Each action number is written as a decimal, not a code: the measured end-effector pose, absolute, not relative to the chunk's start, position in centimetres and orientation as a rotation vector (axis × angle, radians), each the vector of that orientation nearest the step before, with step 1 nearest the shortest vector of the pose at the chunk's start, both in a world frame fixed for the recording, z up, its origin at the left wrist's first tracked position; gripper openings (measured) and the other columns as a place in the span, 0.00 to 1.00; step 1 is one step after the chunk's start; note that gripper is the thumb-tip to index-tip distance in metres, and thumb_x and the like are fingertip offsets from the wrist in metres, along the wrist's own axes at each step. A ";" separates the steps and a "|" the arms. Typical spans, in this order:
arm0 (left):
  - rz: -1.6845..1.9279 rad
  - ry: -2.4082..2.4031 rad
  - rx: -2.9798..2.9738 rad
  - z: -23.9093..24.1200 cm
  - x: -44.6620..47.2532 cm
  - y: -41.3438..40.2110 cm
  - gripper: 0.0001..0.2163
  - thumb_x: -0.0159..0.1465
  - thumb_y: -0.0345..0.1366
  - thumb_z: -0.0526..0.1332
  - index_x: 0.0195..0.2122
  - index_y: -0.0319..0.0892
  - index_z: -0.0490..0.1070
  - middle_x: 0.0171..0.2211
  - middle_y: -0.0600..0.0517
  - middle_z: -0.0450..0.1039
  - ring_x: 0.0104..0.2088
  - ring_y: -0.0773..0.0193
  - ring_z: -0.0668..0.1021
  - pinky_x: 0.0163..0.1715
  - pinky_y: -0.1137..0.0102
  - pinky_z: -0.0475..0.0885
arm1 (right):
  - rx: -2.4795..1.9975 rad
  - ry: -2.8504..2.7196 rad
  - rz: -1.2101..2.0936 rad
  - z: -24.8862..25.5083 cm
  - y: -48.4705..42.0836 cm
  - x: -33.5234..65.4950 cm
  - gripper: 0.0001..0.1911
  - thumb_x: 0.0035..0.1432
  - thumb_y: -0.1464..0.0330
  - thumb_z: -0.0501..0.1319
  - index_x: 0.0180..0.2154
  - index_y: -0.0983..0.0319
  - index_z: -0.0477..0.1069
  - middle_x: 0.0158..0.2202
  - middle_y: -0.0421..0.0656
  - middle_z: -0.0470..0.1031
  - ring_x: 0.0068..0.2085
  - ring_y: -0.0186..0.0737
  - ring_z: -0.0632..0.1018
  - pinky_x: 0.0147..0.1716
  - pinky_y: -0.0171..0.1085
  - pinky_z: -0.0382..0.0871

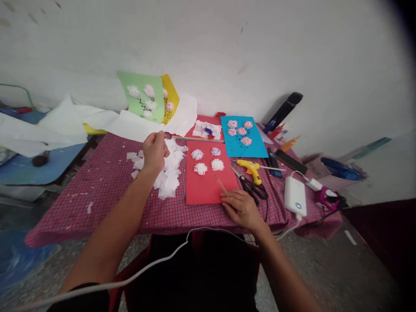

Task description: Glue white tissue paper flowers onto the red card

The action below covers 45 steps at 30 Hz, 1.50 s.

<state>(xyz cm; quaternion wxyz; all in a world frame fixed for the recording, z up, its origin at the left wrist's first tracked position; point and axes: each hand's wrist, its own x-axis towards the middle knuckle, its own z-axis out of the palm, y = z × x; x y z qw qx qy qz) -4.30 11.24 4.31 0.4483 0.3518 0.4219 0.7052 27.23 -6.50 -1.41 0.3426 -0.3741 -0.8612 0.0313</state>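
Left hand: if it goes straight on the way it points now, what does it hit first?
Likely the white paper sheet beyond the left hand, roughly in line with its forearm; depth is unclear, so it might pass over.

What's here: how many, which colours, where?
Tablecloth: one, red checked, centre
Cards: at least five; red, blue, green, yellow; centre to wall
Flowers: four, whitish, front red card
Pink flowers: five, pink, blue card
Scraps: many, white, centre left
Glue gun: one, yellow, near blue card
Scissors: one, black handled, near glue gun
Power bank: one, white, right
Tubes: two, red, orange, right
Cable: one, white, foreground
Stick: one, brown, over red card
Left grip: one, bare, near scraps
Right grip: one, bare, holding stick
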 end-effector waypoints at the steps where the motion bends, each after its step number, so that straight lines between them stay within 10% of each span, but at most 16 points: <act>1: 1.746 1.041 0.873 4.3 -4.3 11.3 0.12 0.64 0.41 0.67 0.29 0.45 0.66 0.15 0.64 0.48 0.13 0.75 0.54 0.11 0.75 0.50 | -0.973 -2.237 0.084 -1.4 -6.5 27.2 0.13 0.62 0.76 0.66 0.47 0.57 0.77 0.45 0.44 0.86 0.43 0.44 0.85 0.49 0.47 0.78; 35: 1.761 1.069 1.003 3.0 -4.2 11.9 0.13 0.55 0.29 0.68 0.31 0.45 0.63 0.20 0.63 0.59 0.13 0.75 0.58 0.10 0.76 0.55 | -1.000 -2.219 0.094 -1.7 -6.6 27.4 0.13 0.63 0.75 0.66 0.47 0.56 0.77 0.45 0.43 0.86 0.44 0.44 0.84 0.49 0.48 0.78; 45: 1.764 0.996 1.035 3.6 -4.1 11.0 0.26 0.64 0.47 0.69 0.23 0.46 0.51 0.16 0.62 0.50 0.14 0.74 0.56 0.12 0.75 0.54 | -0.990 -2.216 0.090 -1.5 -6.6 27.3 0.12 0.63 0.75 0.66 0.47 0.56 0.77 0.45 0.43 0.86 0.44 0.44 0.85 0.49 0.48 0.78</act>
